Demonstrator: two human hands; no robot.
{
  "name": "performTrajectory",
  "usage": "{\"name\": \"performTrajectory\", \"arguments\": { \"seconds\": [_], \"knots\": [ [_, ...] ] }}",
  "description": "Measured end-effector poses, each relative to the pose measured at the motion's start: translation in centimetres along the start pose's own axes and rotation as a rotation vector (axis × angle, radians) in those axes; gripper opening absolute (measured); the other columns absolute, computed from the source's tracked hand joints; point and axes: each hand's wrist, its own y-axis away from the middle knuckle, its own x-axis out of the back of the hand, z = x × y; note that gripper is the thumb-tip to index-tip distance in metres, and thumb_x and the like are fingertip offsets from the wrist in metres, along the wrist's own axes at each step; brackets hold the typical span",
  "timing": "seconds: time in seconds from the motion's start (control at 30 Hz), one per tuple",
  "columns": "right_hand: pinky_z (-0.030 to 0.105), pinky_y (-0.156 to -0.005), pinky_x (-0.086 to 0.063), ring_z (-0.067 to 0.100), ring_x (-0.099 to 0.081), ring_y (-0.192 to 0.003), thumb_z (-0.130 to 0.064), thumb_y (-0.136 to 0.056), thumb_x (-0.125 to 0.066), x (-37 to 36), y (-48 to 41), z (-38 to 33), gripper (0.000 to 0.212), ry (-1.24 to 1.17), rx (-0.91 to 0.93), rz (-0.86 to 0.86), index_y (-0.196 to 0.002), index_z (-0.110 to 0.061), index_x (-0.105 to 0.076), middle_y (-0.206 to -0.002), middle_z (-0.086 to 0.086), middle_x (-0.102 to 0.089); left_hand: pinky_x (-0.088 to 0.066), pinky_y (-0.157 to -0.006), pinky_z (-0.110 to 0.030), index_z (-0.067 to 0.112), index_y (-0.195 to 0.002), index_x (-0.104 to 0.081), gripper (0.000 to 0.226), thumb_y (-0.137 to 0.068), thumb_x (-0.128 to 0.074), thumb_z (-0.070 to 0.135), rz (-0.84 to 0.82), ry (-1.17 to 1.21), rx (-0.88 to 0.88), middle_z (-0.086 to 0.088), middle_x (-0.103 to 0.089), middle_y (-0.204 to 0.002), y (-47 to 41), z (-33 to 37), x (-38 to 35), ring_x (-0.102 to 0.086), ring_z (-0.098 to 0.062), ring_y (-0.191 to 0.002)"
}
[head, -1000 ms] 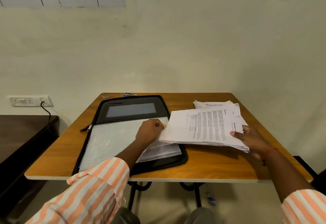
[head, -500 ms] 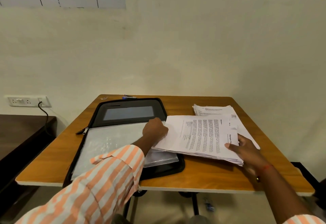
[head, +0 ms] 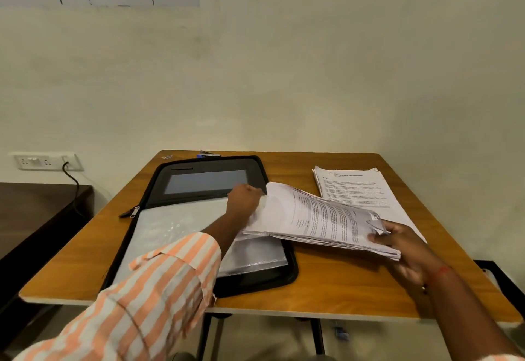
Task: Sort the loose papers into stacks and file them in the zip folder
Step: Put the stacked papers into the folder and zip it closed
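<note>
Lifted higher since a moment ago, the printed stack (head: 318,218) now tilts over the open zip folder's (head: 204,181) right edge. The left hand (head: 244,200) grips its far edge and the right hand (head: 403,239) pinches the near corner. It looks thick, its sheets fanned unevenly. Filing has seemingly not begun; a second stack (head: 358,187) waits on the table (head: 341,284).

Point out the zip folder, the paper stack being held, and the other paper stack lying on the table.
zip folder (head: 204,181), head view, on the grey panel of its open lid.
held paper stack (head: 321,218), head view, on the top printed sheet.
resting paper stack (head: 358,190), head view, on its top sheet.
</note>
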Motion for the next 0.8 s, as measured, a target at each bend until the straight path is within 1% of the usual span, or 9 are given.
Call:
{"name": "performTrajectory", "arguments": {
  "seconds": [0.03,0.1,0.2,0.33,0.47,0.57,0.67,0.73,0.8],
  "knots": [
    [0.044,-0.087,-0.058,0.040,-0.065,-0.113,0.023,-0.086,-0.050,0.3,-0.2,0.0,0.042,-0.007,-0.014,-0.009,-0.124,0.009,-0.060,-0.121,0.027,-0.067,-0.050,-0.067,-0.030,0.014,-0.059,-0.057,0.033,-0.090,-0.065,0.020,0.000,-0.005,0.003,-0.003,-0.054,-0.059,-0.2,0.3,0.1,-0.054,-0.022,-0.060],
    [0.034,-0.075,-0.063,0.035,-0.069,-0.105,0.024,-0.088,-0.046,0.6,-0.7,-0.3,0.042,-0.021,-0.054,-0.019,-0.125,0.009,-0.059,-0.123,0.026,-0.067,-0.047,-0.065,-0.032,0.012,-0.060,-0.057,0.030,-0.089,-0.064,0.018,-0.020,0.000,0.028,-0.007,-0.055,-0.063,-0.8,1.0,0.6,-0.053,-0.025,-0.062],
    [0.026,-0.056,-0.061,0.028,-0.072,-0.090,0.013,-0.097,-0.042,0.7,-1.3,-0.8,0.037,-0.038,-0.124,-0.003,-0.130,0.006,-0.057,-0.123,0.025,-0.066,-0.050,-0.066,-0.032,0.012,-0.075,-0.062,0.016,-0.088,-0.060,0.022,-0.115,-0.054,0.034,-0.005,-0.059,-0.072,-1.5,2.2,1.3,-0.056,-0.024,-0.068],
    [0.018,-0.032,-0.046,0.017,-0.069,-0.052,0.005,-0.101,-0.040,0.3,-1.4,-1.9,0.027,-0.035,-0.172,0.054,-0.120,0.004,-0.059,-0.105,0.021,-0.067,-0.036,-0.050,-0.023,0.012,-0.059,-0.056,0.028,-0.087,-0.060,0.009,-0.102,-0.136,-0.022,-0.001,-0.050,-0.058,-2.2,3.0,1.0,-0.044,-0.015,-0.052],
    [0.018,-0.028,-0.043,0.019,-0.069,-0.050,-0.003,-0.101,-0.047,0.4,-2.5,-2.6,0.029,0.005,-0.218,0.094,-0.128,-0.001,-0.058,-0.111,0.023,-0.066,-0.045,-0.056,-0.026,0.005,-0.060,-0.064,0.024,-0.083,-0.058,0.007,-0.119,-0.251,-0.106,-0.005,-0.057,-0.054,-2.8,3.4,0.9,-0.050,-0.017,-0.052],
    [0.016,-0.027,-0.040,0.019,-0.067,-0.046,-0.005,-0.099,-0.053,0.3,-2.8,-3.4,0.027,0.056,-0.230,0.137,-0.124,-0.001,-0.060,-0.085,0.017,-0.072,-0.057,-0.061,-0.030,0.001,-0.071,-0.072,0.021,-0.084,-0.058,0.010,-0.132,-0.304,-0.162,-0.011,-0.072,-0.068,-3.1,3.6,1.2,-0.061,-0.020,-0.056],
    [0.014,-0.025,-0.037,0.018,-0.064,-0.041,-0.005,-0.101,-0.050,0.5,-2.9,-4.2,0.015,0.092,-0.209,0.147,-0.111,-0.002,-0.060,-0.063,0.014,-0.068,-0.062,-0.069,-0.036,0.007,-0.071,-0.075,0.022,-0.083,-0.058,0.013,-0.123,-0.338,-0.180,-0.009,-0.075,-0.071,-3.3,3.7,1.4,-0.073,-0.024,-0.069],
    [0.013,-0.026,-0.036,0.018,-0.064,-0.041,-0.002,-0.103,-0.045,0.5,-3.2,-4.3,0.016,0.117,-0.221,0.148,-0.106,-0.002,-0.061,-0.064,0.016,-0.069,-0.062,-0.067,-0.035,0.005,-0.071,-0.074,0.022,-0.085,-0.059,0.014,-0.136,-0.367,-0.202,-0.012,-0.075,-0.077,-3.4,3.3,1.4,-0.073,-0.026,-0.070],
    [0.015,-0.029,-0.041,0.020,-0.068,-0.047,0.001,-0.102,-0.046,0.0,-3.3,-4.4,0.019,0.128,-0.246,0.116,-0.109,-0.002,-0.063,-0.076,0.018,-0.074,-0.058,-0.059,-0.030,0.003,-0.069,-0.069,0.023,-0.087,-0.059,0.014,-0.158,-0.411,-0.246,-0.013,-0.075,-0.082,-2.8,2.8,1.3,-0.065,-0.022,-0.059]
  ]
}}
